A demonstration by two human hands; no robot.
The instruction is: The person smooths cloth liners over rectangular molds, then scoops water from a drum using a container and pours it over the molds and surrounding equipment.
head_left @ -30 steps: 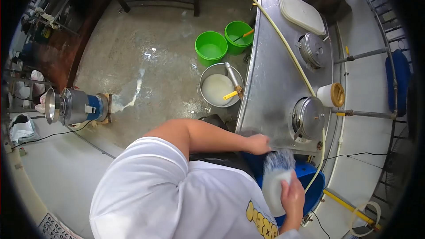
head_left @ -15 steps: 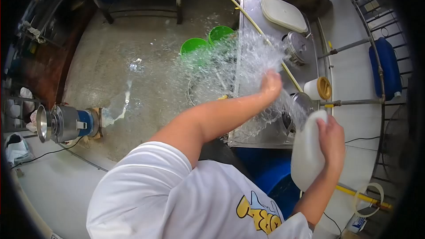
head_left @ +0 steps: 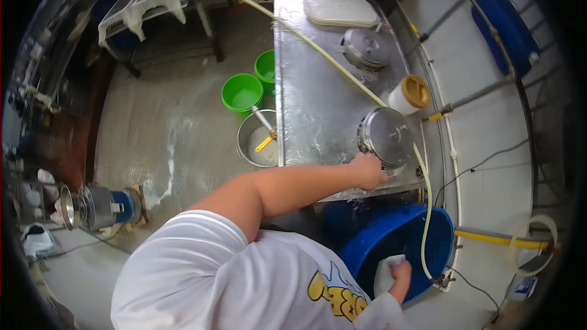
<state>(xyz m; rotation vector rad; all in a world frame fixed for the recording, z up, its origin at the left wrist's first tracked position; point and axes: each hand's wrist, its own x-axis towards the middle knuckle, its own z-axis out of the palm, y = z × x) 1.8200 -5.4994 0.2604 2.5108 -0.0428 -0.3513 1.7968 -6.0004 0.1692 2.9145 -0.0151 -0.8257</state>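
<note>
My left hand (head_left: 368,171) is at the front of the wet metal table (head_left: 318,110), beside a round metal lid (head_left: 390,137). Its fingers are blurred, so their pose and anything in them cannot be made out. Down inside the large blue barrel (head_left: 353,250), my right hand (head_left: 401,270) grips a whitish plastic container (head_left: 384,276); the container's lower part is hidden. A pale hose (head_left: 333,58) crosses the table and hangs down into the barrel.
Two green buckets (head_left: 243,93) and a metal pot (head_left: 244,140) with a yellow-handled tool stand left of the table. A white tub with a tan lid (head_left: 413,94), another metal lid (head_left: 367,47) and a white tray (head_left: 341,10) are farther back. A grinding machine (head_left: 101,206) is at the left.
The splash of water over the table and buckets is gone. My right hand has lowered the container into the barrel. My left hand has moved down to the table's front, and the view has shifted.
</note>
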